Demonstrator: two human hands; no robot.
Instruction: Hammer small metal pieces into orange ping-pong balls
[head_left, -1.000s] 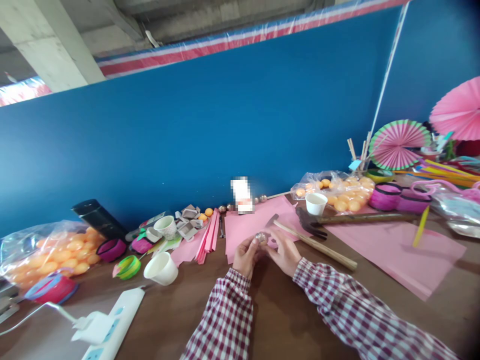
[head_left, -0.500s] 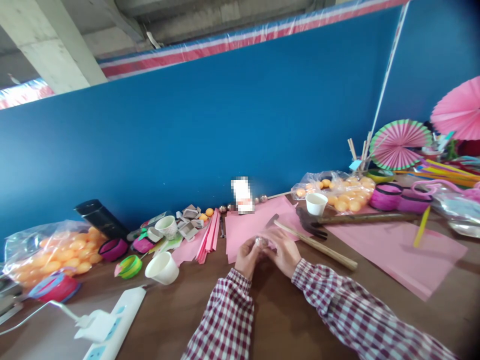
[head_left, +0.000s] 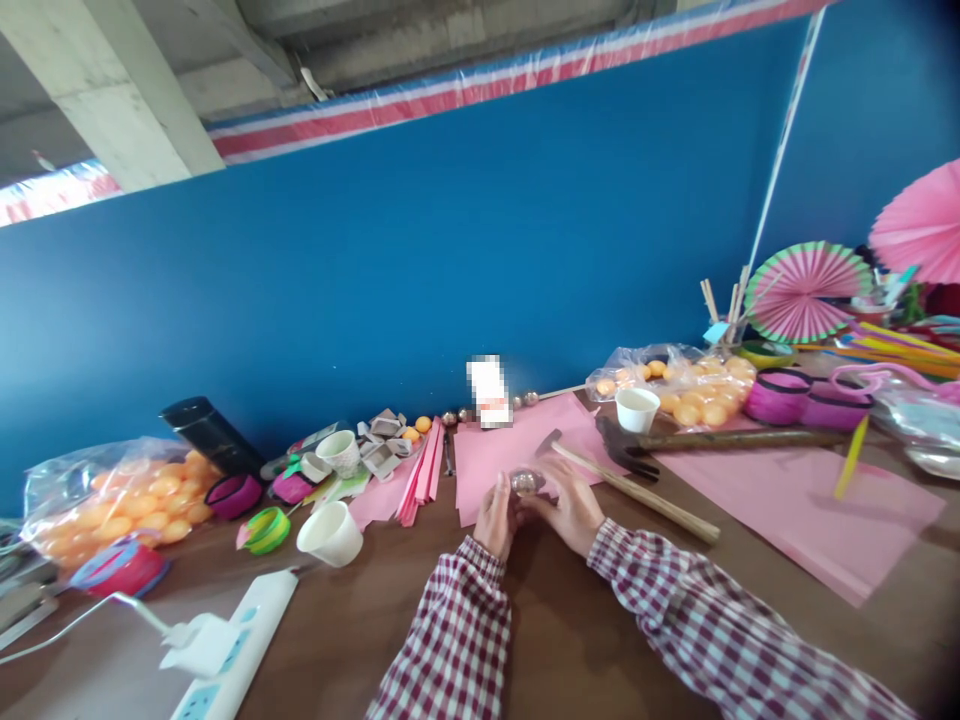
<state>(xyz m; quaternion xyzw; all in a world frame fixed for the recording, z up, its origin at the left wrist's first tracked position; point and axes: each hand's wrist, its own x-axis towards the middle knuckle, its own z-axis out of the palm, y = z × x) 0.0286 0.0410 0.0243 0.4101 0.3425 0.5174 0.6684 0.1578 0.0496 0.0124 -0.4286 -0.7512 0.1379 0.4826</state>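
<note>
A shiny silver ball (head_left: 526, 482) sits between my two hands, over the near edge of a pink paper sheet (head_left: 480, 455). My left hand (head_left: 496, 518) is closed on its left side. My right hand (head_left: 574, 507) holds it from the right, thumb reaching under it toward the left fingers. Just right of my hands lies a small hammer (head_left: 645, 495) with a wooden handle. More silver balls (head_left: 531, 398) line the foot of the blue wall, near a blurred-out white object (head_left: 489, 390).
A white cup (head_left: 330, 533) and a power strip (head_left: 247, 640) are on the left, with a bag of orange balls (head_left: 142, 505) behind. A claw hammer (head_left: 727, 438), a paper cup (head_left: 637, 409) and pink paper (head_left: 810, 510) with a yellow stick (head_left: 851, 458) lie right.
The ball shows more between my fingers, and my left fingers have straightened slightly upward. The whole view has shifted a little, with objects appearing slightly farther right.
</note>
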